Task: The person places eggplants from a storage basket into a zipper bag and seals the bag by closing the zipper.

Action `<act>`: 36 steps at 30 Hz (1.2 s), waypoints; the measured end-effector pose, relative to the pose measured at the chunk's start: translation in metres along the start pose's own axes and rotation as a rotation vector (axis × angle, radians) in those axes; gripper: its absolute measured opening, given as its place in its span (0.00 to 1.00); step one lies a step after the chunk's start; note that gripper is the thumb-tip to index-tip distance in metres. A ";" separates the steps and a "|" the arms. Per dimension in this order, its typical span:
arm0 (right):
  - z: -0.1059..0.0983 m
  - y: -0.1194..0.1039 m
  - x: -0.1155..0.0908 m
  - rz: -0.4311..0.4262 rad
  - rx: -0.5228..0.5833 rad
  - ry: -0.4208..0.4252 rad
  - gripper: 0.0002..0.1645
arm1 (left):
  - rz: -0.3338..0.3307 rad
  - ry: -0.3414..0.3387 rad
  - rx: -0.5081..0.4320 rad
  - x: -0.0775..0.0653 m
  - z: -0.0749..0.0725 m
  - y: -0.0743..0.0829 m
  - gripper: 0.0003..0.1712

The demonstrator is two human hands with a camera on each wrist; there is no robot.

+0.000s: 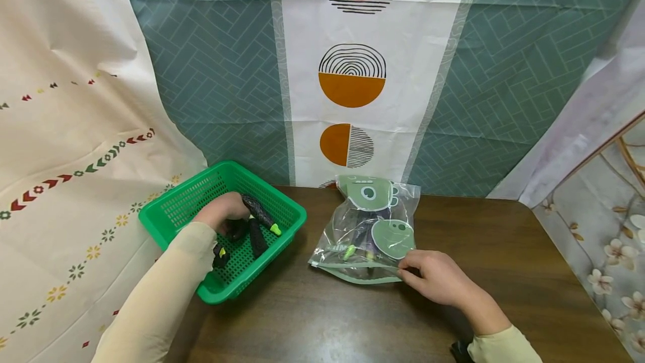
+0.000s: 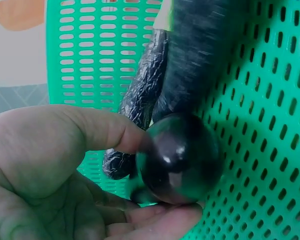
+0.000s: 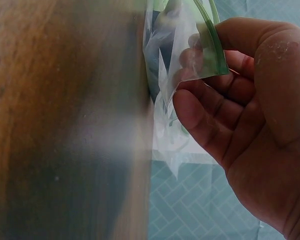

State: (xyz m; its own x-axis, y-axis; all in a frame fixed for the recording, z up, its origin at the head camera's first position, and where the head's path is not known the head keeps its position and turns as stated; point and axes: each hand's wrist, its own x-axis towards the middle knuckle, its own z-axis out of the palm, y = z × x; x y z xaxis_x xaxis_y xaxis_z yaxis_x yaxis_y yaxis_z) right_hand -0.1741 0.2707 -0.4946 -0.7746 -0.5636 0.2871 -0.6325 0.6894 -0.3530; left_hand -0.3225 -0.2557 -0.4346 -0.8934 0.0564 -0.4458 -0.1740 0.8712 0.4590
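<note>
Inside the green basket (image 1: 221,294), my left hand (image 1: 223,210) reaches down among dark vegetables. Its thumb and fingers grip a glossy, dark, round-ended eggplant (image 2: 182,160), whose far part is hidden. Beside it lie a wrinkled dark vegetable (image 2: 145,80) and a long dark one (image 2: 192,55) with a light green end. My right hand (image 1: 435,276) pinches the right corner of a clear zip bag (image 1: 332,234) at its green zip edge (image 3: 213,37). The bag lies on the table with green cartoon prints, and dark eggplants with lime-green stems (image 1: 349,252) show through it.
The basket stands at the left of the brown wooden table (image 1: 322,318), near a patterned cloth (image 1: 75,184). Behind the table hangs a teal and white curtain (image 1: 211,71). A floral cloth (image 1: 604,262) borders the right edge.
</note>
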 end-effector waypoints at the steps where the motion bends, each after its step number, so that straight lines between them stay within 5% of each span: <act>1: 0.000 0.000 0.000 0.000 -0.001 0.000 0.10 | 0.005 -0.001 0.001 0.000 -0.001 -0.001 0.16; 9: 0.000 0.000 0.000 -0.005 -0.003 0.002 0.10 | 0.038 0.018 -0.017 -0.002 -0.006 -0.007 0.17; 15: 0.001 0.000 0.000 -0.005 -0.009 0.007 0.10 | 0.036 0.038 -0.055 -0.006 -0.009 -0.008 0.09; 23: 0.001 -0.001 0.000 -0.002 -0.005 0.002 0.10 | 0.026 0.060 -0.130 -0.013 -0.014 -0.006 0.15; 36: 0.000 -0.001 0.000 0.004 -0.006 -0.001 0.10 | 0.155 0.104 -0.208 -0.028 -0.017 0.006 0.17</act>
State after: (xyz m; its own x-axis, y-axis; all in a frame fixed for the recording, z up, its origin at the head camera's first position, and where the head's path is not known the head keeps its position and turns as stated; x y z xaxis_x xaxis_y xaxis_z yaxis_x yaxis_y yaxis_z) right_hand -0.1732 0.2696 -0.4944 -0.7768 -0.5617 0.2847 -0.6297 0.6940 -0.3489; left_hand -0.3056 -0.2605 -0.4063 -0.9517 0.1212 -0.2820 -0.1041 0.7367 0.6682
